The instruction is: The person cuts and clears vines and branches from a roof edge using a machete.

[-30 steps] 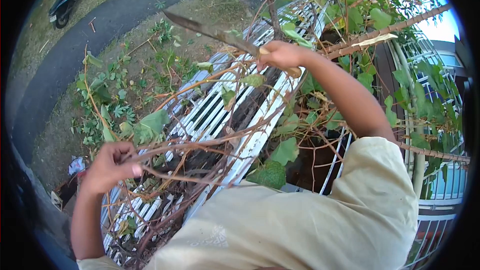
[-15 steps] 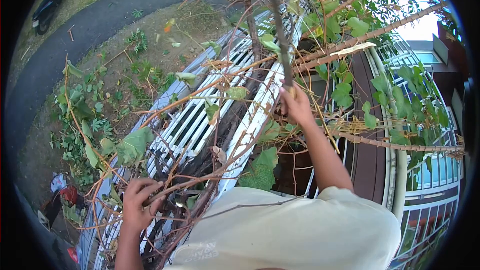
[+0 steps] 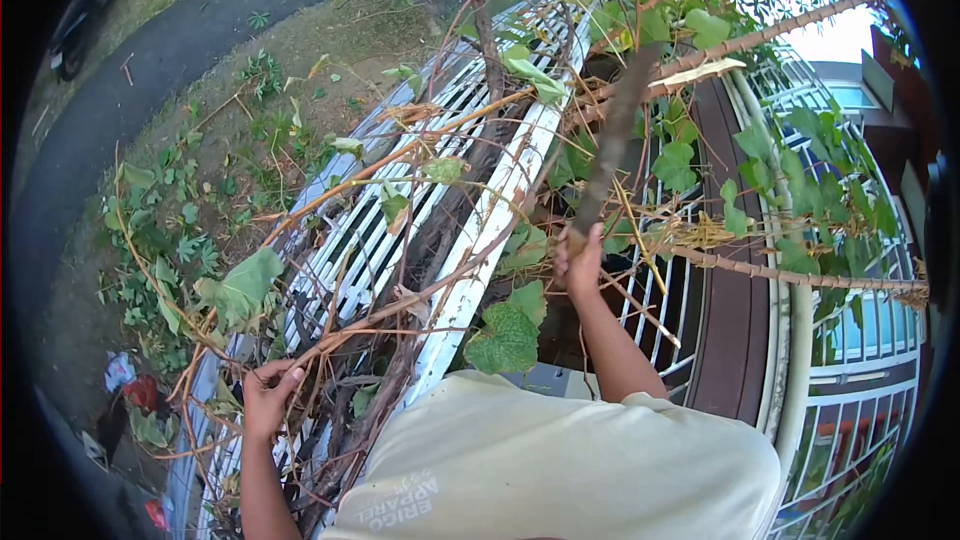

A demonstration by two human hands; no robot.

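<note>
My right hand (image 3: 581,262) is closed around the handle of a machete (image 3: 614,140). Its long dark blade points up and slightly right, a little blurred, in front of leafy stems. At the lower left, my left hand (image 3: 268,400) grips a thin brown vine (image 3: 372,317) between thumb and fingers. That vine runs up to the right across a white slatted metal fence (image 3: 480,250). Tangled dry stems (image 3: 345,430) lie along the fence near the left hand. A large green leaf (image 3: 503,340) hangs between the hands.
Thick ringed stems (image 3: 790,276) cross from the right. Beyond them are a pale pipe (image 3: 800,360) and white railings (image 3: 865,385). Across the fence, cut greenery (image 3: 165,230) lies on the ground beside a paved path (image 3: 170,50). A motorbike (image 3: 80,20) stands at upper left.
My right hand has come down toward me with the machete, whose blade now leans further right. My left hand has shifted slightly and its fingers have closed in on the vine.
</note>
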